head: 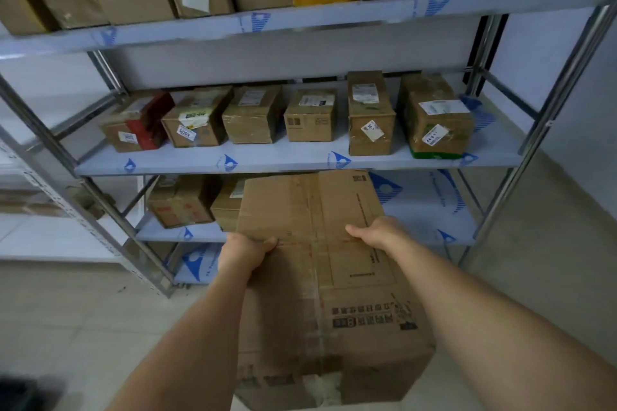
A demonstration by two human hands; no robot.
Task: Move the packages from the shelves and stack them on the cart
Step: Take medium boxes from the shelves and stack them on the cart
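A large cardboard box (320, 277) sat nearest, held out in front of the metal shelves (300, 157). The left hand (245, 252) gripped its left side, thumb on top; the right hand (380, 232) gripped its right side.

Large box (320, 277) before the shelves (300, 160), smaller packages (310, 117) in rows on them.

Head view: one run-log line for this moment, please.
large brown cardboard box | left hand, right hand grip its sides | before grey metal shelf | cart unseen
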